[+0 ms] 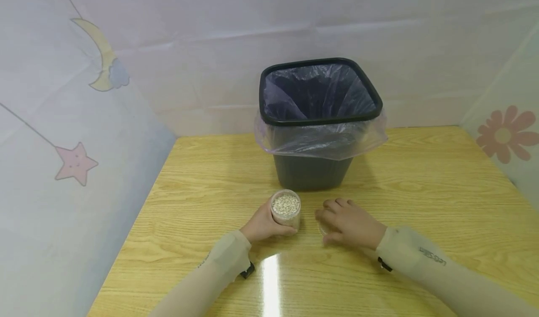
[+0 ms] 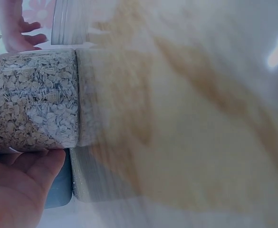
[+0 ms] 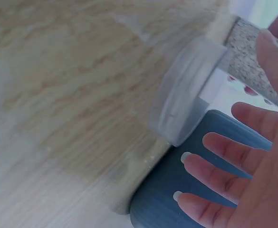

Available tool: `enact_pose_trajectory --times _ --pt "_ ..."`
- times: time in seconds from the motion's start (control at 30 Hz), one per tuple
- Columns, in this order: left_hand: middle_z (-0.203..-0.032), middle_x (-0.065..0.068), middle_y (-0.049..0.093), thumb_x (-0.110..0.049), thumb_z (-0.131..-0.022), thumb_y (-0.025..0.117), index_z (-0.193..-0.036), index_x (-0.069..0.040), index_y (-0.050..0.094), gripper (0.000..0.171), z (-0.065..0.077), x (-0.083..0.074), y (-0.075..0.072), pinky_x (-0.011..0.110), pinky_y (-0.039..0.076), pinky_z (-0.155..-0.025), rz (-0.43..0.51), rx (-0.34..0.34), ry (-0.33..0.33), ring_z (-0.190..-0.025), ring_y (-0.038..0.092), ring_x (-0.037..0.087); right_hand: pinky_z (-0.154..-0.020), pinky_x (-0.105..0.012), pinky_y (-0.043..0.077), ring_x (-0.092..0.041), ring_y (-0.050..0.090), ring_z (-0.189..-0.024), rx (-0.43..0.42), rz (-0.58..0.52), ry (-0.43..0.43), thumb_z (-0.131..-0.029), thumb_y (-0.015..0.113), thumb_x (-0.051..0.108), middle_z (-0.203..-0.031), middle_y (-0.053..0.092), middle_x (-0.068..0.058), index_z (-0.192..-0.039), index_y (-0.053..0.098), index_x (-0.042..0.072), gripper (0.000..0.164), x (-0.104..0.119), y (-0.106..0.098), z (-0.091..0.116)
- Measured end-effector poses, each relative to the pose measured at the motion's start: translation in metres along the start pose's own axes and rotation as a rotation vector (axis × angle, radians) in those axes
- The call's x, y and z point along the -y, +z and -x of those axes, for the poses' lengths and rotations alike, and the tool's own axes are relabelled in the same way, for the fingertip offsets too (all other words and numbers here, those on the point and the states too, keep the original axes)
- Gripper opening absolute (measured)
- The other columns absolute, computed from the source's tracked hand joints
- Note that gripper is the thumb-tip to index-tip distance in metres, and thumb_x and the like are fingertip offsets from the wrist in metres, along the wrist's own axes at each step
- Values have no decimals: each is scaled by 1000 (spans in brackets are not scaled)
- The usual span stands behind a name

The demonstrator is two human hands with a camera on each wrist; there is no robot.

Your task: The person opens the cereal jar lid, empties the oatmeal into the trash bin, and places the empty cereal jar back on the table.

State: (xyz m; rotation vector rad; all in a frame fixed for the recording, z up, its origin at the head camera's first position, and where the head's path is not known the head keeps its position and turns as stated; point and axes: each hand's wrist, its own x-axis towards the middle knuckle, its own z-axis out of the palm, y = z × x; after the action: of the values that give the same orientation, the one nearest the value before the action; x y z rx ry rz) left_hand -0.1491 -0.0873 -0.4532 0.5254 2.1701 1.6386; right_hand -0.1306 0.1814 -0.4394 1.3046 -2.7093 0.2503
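Observation:
My left hand [image 1: 266, 223] grips a clear jar [image 1: 287, 219] from its side, thumb in front. Rolled oats [image 1: 286, 205] fill it nearly to its uncovered mouth. In the left wrist view the jar of oats [image 2: 34, 99] stands on the table between the curled fingers and thumb. To its right, my right hand [image 1: 351, 223] hovers low with fingers spread over a clear round lid [image 1: 323, 229], mostly hidden under the palm. The right wrist view shows this lid [image 3: 188, 90] flat on the tabletop, with a gap between it and the fingertips [image 3: 193, 161].
Behind both hands stands a dark square trash bin [image 1: 311, 172], its purple-tinted plastic liner [image 1: 324, 141] folded over the rim. The wood-grain table [image 1: 202, 181] meets a pale printed cloth backdrop [image 1: 210, 74] at the back and sides.

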Motion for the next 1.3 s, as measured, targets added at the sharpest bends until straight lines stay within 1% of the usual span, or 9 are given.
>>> enact_pose_trajectory --times 0.2,0.4,0.5,0.57,0.63,0.73,0.77,1.1,1.3 --pt "-136 5 51 -6 -70 87 -146 -17 36 93 0 1 0 44 36 -106 -12 2 -2 -125 49 23 -80 -53 51 -32 58 -101 -72 -18 39 -83 73 40 -110 60 -10 -120 63 7 51 0 -7 2" --pt "-137 5 51 -5 -70 86 -146 -17 36 92 0 2 0 44 36 -107 5 0 -5 -126 48 24 -82 -50 52 -28 61 -97 -134 -28 58 -84 73 34 -108 63 -9 -119 64 3 47 3 -21 1" --pt "-136 5 51 -4 -70 86 -146 -16 36 92 0 1 0 44 36 -106 7 -3 -5 -125 49 23 -82 -48 52 -26 62 -95 -206 -40 44 -84 73 31 -106 65 -9 -115 65 3 43 3 -26 1" --pt "-136 5 52 -4 -70 86 -146 -16 36 92 0 1 0 44 36 -106 5 -2 -4 -125 49 23 -81 -47 52 -25 63 -93 -270 -54 28 -88 69 32 -104 65 -8 -112 66 3 38 2 -28 1" --pt "-135 5 52 -5 -70 86 -146 -16 36 92 0 0 0 44 36 -106 0 -2 -3 -124 50 23 -78 -45 53 -25 64 -90 -339 -62 2 -94 62 36 -101 66 -8 -109 66 2 37 1 -30 1" --pt "-135 5 53 -4 -69 86 -146 -16 37 92 1 0 1 44 36 -106 5 -5 0 -124 50 23 -76 -44 54 -26 65 -88 -408 -67 -19 -102 44 42 -99 67 -10 -106 67 1 47 1 -35 -1" --pt "-135 5 53 -3 -69 86 -146 -15 37 92 1 -1 1 44 36 -106 8 -10 1 -124 50 23 -75 -45 55 -26 65 -88 -424 -69 -22 -103 41 43 -98 67 -10 -106 67 1 49 1 -36 -1" --pt "-137 6 51 -6 -69 88 -145 -16 39 91 3 -3 5 46 36 -107 14 -55 -33 -126 49 26 -74 -44 55 -26 65 -85 -491 -71 -35 -104 35 45 -96 67 -8 -104 68 1 55 1 -48 -3" --pt "-135 7 53 -7 -68 88 -144 -13 41 90 4 -1 8 45 37 -106 12 -80 -9 -124 50 26 -72 -45 55 -28 65 -84 -536 -78 -8 -104 34 46 -95 68 -10 -104 68 0 57 4 -58 -2"
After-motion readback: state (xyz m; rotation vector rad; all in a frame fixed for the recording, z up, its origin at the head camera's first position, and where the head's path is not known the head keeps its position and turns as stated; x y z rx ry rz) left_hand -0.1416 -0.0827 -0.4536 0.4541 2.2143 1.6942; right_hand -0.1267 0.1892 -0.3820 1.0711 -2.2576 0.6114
